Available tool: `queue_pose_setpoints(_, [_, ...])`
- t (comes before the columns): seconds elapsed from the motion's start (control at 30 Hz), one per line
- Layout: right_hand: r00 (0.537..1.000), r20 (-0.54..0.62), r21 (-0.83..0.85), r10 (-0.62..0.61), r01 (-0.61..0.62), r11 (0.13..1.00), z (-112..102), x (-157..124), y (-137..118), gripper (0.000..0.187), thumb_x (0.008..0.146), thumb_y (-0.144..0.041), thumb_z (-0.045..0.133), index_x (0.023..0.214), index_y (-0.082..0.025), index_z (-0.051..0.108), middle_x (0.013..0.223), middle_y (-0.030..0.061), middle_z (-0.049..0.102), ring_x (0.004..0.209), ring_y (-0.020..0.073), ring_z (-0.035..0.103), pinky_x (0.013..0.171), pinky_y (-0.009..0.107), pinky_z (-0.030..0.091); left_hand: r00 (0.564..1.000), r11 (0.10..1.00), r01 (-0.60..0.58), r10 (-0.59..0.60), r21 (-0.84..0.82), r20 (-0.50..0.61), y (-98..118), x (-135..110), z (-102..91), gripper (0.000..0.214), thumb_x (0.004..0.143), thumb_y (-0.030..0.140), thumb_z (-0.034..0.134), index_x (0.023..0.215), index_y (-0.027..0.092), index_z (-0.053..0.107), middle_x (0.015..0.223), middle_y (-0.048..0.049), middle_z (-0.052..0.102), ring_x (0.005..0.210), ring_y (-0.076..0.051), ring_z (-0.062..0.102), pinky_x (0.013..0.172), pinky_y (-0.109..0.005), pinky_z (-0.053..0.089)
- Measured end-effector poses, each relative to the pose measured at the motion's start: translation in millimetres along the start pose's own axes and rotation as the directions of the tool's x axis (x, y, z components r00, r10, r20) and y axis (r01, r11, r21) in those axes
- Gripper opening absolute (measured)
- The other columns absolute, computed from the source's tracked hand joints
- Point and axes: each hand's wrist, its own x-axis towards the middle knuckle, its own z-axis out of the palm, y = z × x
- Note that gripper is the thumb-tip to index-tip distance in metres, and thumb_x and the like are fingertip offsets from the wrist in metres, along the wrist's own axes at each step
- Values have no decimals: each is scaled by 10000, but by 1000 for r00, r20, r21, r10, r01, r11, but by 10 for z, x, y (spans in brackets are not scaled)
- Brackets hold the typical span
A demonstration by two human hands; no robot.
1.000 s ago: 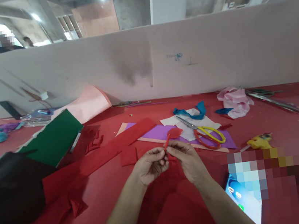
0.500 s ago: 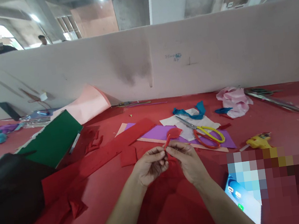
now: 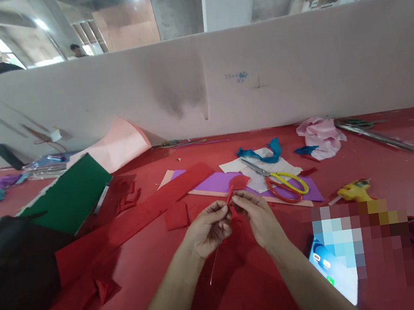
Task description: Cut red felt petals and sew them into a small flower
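Observation:
Between my fingertips is a red paper petal (image 3: 239,181) with a narrow, twisted lower end. My left hand (image 3: 209,228) is closed, pinching that lower end. A thin wire (image 3: 214,267) sticks out below the left fingers and slants down. From the other side, my right hand (image 3: 255,214) closes its thumb and fingers on the petal's twisted base. Just beyond the hands, scissors (image 3: 276,177) with one red and one yellow handle lie on purple (image 3: 210,182) and white paper (image 3: 258,181).
A long red paper strip (image 3: 139,218) and a green board (image 3: 70,193) lie to the left, near a dark bag (image 3: 14,272). To the right are a yellow glue gun (image 3: 355,190), a lit phone (image 3: 339,275) and crumpled pink paper (image 3: 322,137). A low white wall (image 3: 275,64) borders the back.
The wire now shows below my left hand. My right fingers have shifted slightly along the petal's base, and the petal has turned a little. The whole view has shifted slightly.

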Motion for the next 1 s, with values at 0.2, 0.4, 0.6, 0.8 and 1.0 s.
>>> queue_pose_setpoints(0.2, [1000,27,-39,-8,9,999,1,18,3,107,690,-309,733,726,-211,709,656,-31,591,624,108,458,614,240,357,999,999,-33,31,39,34,-76,29,-22,130,719,97,699,775,121,584,620,-8,567,446,-12,382,433,-103,319])
queue_pose_setpoints(0.4, [1000,26,-51,-16,17,999,5,10,-17,125,700,-325,728,721,-204,705,647,-27,577,617,108,448,599,243,345,998,995,-63,61,77,33,-95,35,-30,162,726,147,704,793,137,557,573,21,546,401,-7,262,414,-129,263])
queue_pose_setpoints(0.6, [999,39,-32,-17,18,999,10,-3,-44,105,707,-308,724,716,-206,704,661,-26,590,628,104,459,605,234,353,998,993,-61,61,100,5,-90,13,20,211,688,163,727,789,147,543,548,35,528,398,-10,228,406,-132,218])
queue_pose_setpoints(0.8, [1000,29,-49,-11,12,999,6,-3,-50,115,711,-316,704,700,-202,698,650,-23,593,618,112,457,605,248,357,998,992,-68,69,104,-3,-103,15,9,204,697,176,718,795,148,542,570,41,509,410,-11,223,417,-140,217])
queue_pose_setpoints(1.0, [1000,-30,-45,5,-7,999,5,14,-52,141,662,-325,721,724,-199,713,661,-2,623,637,139,503,622,273,391,996,993,-84,81,77,47,-128,15,-1,159,737,154,676,857,138,572,602,29,512,429,-21,270,428,-151,233])
